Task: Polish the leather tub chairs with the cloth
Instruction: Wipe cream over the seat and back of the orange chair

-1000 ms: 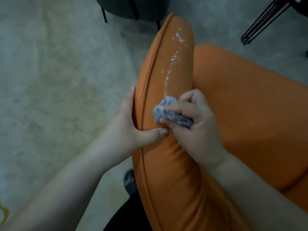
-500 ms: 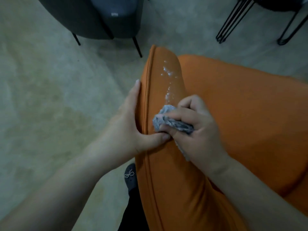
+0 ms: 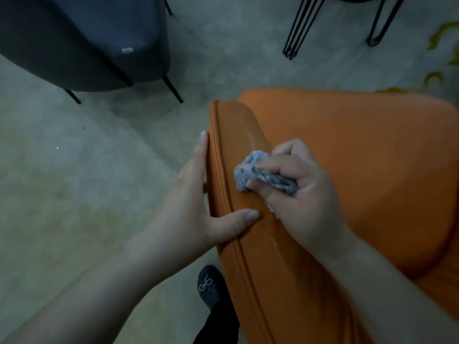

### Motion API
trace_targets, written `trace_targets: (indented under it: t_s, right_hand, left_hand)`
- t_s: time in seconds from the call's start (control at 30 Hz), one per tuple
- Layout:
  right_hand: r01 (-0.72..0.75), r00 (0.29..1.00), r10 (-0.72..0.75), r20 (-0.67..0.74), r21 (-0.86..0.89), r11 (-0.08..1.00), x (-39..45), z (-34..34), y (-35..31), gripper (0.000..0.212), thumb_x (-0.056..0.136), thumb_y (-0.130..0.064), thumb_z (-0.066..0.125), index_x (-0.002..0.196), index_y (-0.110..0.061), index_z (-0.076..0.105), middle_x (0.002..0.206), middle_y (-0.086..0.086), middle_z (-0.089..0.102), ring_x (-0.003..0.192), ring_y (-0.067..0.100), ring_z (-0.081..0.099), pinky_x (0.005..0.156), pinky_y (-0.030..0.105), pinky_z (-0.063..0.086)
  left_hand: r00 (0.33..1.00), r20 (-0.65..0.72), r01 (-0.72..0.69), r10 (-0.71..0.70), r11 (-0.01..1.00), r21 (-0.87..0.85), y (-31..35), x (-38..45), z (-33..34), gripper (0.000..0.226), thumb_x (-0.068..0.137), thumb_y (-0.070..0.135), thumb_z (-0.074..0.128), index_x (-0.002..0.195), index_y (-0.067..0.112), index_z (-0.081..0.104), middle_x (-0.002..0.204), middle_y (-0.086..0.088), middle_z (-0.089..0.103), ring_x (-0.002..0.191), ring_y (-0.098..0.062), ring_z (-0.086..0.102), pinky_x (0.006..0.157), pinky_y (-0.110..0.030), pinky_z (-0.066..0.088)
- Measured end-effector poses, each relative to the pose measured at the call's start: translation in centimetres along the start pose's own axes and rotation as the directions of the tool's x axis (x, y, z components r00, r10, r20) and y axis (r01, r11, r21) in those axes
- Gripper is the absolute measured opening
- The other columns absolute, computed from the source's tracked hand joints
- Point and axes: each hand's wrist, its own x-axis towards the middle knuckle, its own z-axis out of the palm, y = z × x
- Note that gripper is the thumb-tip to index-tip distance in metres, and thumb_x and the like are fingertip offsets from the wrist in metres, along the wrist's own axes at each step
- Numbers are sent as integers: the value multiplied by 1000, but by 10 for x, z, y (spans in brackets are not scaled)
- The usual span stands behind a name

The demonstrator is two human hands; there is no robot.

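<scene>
The right hand (image 3: 300, 192) grips a crumpled grey cloth (image 3: 258, 173), fingers (image 3: 272, 167) curled tightly round it, and presses it onto the rounded top of the orange leather tub chair's (image 3: 360, 157) armrest, near its front end. A faint pale smear shows on the leather just ahead of the cloth. The left hand (image 3: 196, 204) steadies the same armrest from the outer side: its fingers lie straight along the piped seam, the thumb laid across the top, close to the right hand. A dark grey tub chair (image 3: 82, 40) stands on the floor (image 3: 74, 170) beyond, well apart, and thin black metal legs (image 3: 300, 28) show further right. A dark clog (image 3: 208, 286) rests beside the orange chair's base.
</scene>
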Motion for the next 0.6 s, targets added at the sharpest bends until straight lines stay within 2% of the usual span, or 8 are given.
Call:
trace_targets:
  t_s: [0.07, 0.13, 0.2, 0.27, 0.33, 0.43, 0.5, 0.6]
  right_hand:
    - [-35, 999, 35, -24, 6, 999, 18, 6, 2, 10, 77, -32, 69, 85, -35, 64, 85, -8, 46, 77, 2, 52, 73, 8, 40]
    - [-91, 992, 90, -88, -11, 996, 53, 16, 8, 14, 76, -30, 72, 79, -39, 61, 85, -9, 47, 75, 1, 52, 70, 5, 38]
    - [-184, 976, 182, -122, -9, 983, 90, 21, 22, 16, 81, -26, 72, 81, -38, 61, 90, -1, 55, 77, 2, 55, 71, 10, 41]
    - [-309, 946, 309, -94, 19, 951, 111, 21, 32, 4, 85, -27, 69, 86, -29, 65, 97, 11, 64, 83, 13, 61, 78, 28, 49]
    - [-366, 929, 367, -50, 31, 930, 105, 17, 35, 4, 86, -27, 68, 88, -24, 67, 95, 14, 64, 79, 13, 60, 73, 29, 49]
    - [-260, 965, 261, -34, 37, 965, 61, 4, 17, 10, 83, -23, 71, 83, -30, 64, 90, 5, 59, 71, -4, 56, 66, 5, 40]
    - [-143, 989, 142, 34, 54, 988, 32, -2, 3, 17, 79, -24, 72, 79, -37, 61, 87, -9, 52, 74, -7, 56, 67, 2, 39]
    - [-91, 991, 87, 104, 38, 995, 35, 3, -2, 15, 77, -31, 72, 83, -41, 62, 84, -16, 46, 80, -4, 54, 72, 4, 38]
  left_hand:
    - [1000, 1, 18, -18, 999, -48, 0, -1, 1, 127, 53, 59, 75, 148, 47, -9, 144, 35, 20, 122, 12, 41, 92, -12, 46]
    - [999, -5, 40, -40, 998, -57, 0, -2, 2, 127, 52, 60, 76, 146, 52, -9, 146, 34, 21, 120, 8, 44, 84, -9, 47]
    - [998, -11, 61, -61, 997, -50, 1, -1, 4, 126, 51, 61, 77, 143, 56, -9, 146, 33, 22, 121, 2, 45, 84, -16, 48]
    - [997, -10, 76, -77, 996, -51, 2, 0, 6, 126, 51, 59, 78, 142, 58, -9, 145, 32, 22, 122, -1, 44, 88, -22, 48]
    - [997, -6, 79, -79, 995, -57, 3, -1, 6, 126, 53, 57, 80, 142, 59, -10, 147, 30, 23, 125, -3, 45, 93, -29, 50]
    - [996, 6, 87, -87, 989, -118, 6, -2, 6, 125, 56, 52, 81, 141, 59, -10, 145, 33, 26, 120, 4, 48, 83, -16, 52]
    - [996, 16, 90, -89, 981, -173, 6, -1, 7, 125, 60, 43, 83, 144, 56, -8, 138, 38, 29, 110, 15, 51, 72, -6, 49]
    - [996, 15, 88, -86, 975, -202, 4, 0, 8, 124, 64, 33, 84, 146, 53, -7, 128, 39, 35, 102, 19, 53, 67, -5, 48]
